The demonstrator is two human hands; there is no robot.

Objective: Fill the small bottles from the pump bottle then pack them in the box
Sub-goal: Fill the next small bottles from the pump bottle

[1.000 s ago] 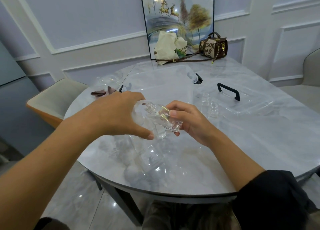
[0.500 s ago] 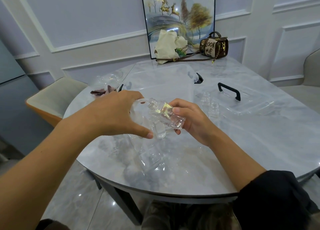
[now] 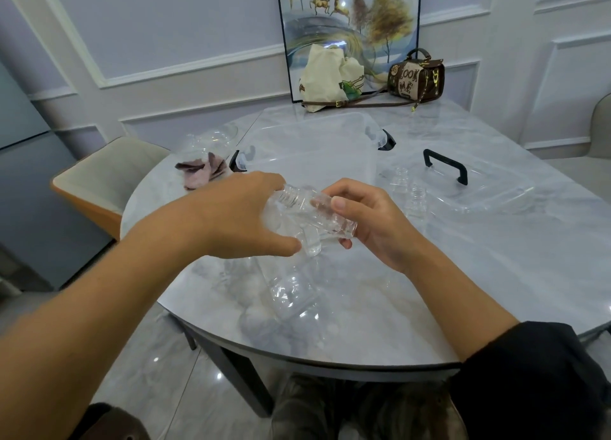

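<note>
My right hand (image 3: 373,221) grips a small clear bottle (image 3: 317,213) that lies tilted, its open threaded neck pointing up-left. My left hand (image 3: 238,218) lies over the head of the clear pump bottle (image 3: 291,294), fingers curled down round it and thumb stretched toward the small bottle. The pump bottle stands on the marble table (image 3: 463,290) just below both hands. Two more small empty bottles (image 3: 417,201) stand to the right. The clear box (image 3: 314,142) with black latches sits open behind my hands.
The box's clear lid (image 3: 479,191) with a black handle lies at the right. A clear container with brownish pieces (image 3: 205,171) is at the left. A cloth bag (image 3: 330,72) and a brown handbag (image 3: 416,75) stand at the back by a picture. A chair (image 3: 109,171) is at the left.
The small bottle has risen a little in my right hand, its neck closer to my left fingers. My left hand stays over the pump bottle.
</note>
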